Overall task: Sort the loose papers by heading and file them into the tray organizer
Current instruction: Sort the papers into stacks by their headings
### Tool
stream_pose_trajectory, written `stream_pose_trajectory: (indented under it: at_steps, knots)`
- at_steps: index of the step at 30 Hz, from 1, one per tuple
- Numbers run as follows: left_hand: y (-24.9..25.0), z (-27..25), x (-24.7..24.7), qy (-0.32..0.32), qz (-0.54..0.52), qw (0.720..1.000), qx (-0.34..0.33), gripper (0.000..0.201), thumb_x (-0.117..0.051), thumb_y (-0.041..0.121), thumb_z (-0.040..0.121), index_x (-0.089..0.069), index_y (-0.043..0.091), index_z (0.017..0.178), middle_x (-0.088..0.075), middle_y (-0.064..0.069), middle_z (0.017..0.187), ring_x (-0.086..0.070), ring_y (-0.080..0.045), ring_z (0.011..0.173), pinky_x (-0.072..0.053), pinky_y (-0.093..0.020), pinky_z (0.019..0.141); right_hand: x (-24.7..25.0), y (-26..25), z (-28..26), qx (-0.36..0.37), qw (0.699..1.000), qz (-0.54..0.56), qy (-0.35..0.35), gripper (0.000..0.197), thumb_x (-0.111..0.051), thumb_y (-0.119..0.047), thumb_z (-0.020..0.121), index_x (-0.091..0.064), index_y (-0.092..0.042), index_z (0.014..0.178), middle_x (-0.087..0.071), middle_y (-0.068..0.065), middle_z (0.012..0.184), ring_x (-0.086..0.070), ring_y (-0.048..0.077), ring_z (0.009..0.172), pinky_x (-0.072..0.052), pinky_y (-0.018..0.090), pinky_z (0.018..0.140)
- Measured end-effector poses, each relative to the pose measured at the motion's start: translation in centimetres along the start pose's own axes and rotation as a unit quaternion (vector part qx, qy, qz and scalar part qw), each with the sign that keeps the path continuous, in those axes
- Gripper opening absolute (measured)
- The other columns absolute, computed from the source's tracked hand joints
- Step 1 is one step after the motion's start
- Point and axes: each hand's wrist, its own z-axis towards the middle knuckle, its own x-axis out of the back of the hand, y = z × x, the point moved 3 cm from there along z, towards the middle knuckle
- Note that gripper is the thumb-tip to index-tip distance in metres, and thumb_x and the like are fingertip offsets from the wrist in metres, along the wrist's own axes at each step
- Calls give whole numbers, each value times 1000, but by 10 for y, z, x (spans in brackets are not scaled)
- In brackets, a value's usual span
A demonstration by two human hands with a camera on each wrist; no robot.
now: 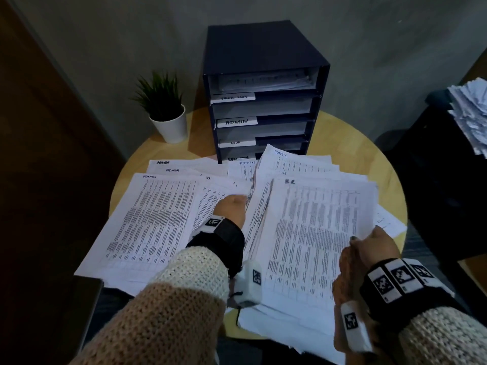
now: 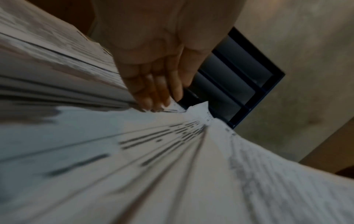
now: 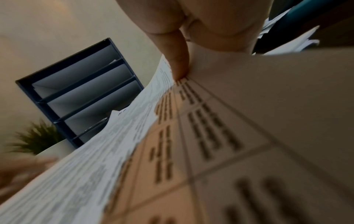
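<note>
Loose printed papers cover the round wooden table (image 1: 355, 138). Sheets headed ADMIN (image 1: 152, 219) lie fanned at the left. An H.R sheet (image 1: 316, 233) tops a stack at the right and is lifted at its right edge. My right hand (image 1: 365, 242) pinches that edge, thumb (image 3: 178, 63) on the printed side. My left hand (image 1: 232, 206) reaches under the stack's left edge; in the left wrist view its straight fingers (image 2: 155, 91) lie between sheets. Behind the papers stands the dark tray organizer (image 1: 263, 48), with tray labels that include ADMIN (image 1: 236, 121) and H.R (image 1: 235, 142).
A small potted plant (image 1: 166, 111) in a white pot stands left of the organizer. Another heap of white papers (image 1: 471, 111) sits on dark furniture at the right, off the table. A grey wall is close behind, and a dark surface edge (image 1: 87, 299) lies at the lower left.
</note>
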Motion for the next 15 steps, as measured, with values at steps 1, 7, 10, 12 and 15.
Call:
stream_pose_trajectory:
  at_steps: [1, 7, 10, 12, 15]
  knots:
    - [-6, 1, 5, 7, 68, 997, 21, 30, -42, 14, 98, -64, 9, 118, -61, -12, 126, -58, -28, 114, -49, -30, 96, 3, 0, 0, -3, 1000, -3, 8, 37, -56, -8, 90, -48, 6, 122, -55, 26, 126, -53, 39, 114, -41, 37, 91]
    - [-22, -5, 7, -6, 191, 981, -39, 33, -65, 23, 88, -61, 15, 120, -60, 1, 121, -57, -18, 109, -42, -23, 94, 2, 1, 0, -16, 1000, -13, 1, 37, -56, -10, 91, -48, 7, 122, -55, 25, 127, -53, 39, 115, -41, 36, 90]
    - [-21, -6, 4, 14, 225, 971, -79, 15, -67, 21, 85, -63, 17, 100, -65, -4, 101, -57, -15, 82, -44, -21, 76, 3, 0, -2, -15, 1000, -11, 7, 35, -57, -12, 90, -51, 5, 119, -58, 24, 123, -55, 38, 112, -41, 35, 86]
    - [-19, -6, 6, 32, 260, 960, -104, 7, -62, 17, 88, -61, 21, 82, -64, -3, 89, -53, -14, 70, -42, -20, 65, 4, 0, -4, -15, 1000, -5, 5, 35, -59, -14, 89, -53, 5, 119, -59, 23, 122, -56, 37, 111, -42, 34, 86]
    - [-19, -6, 13, 44, 307, 943, -121, 24, -51, 10, 91, -56, 23, 72, -60, 4, 79, -51, -10, 62, -40, -19, 55, 6, 0, -6, -11, 1000, 29, 2, 33, -61, -18, 89, -59, 3, 114, -63, 21, 116, -59, 34, 102, -42, 32, 79]
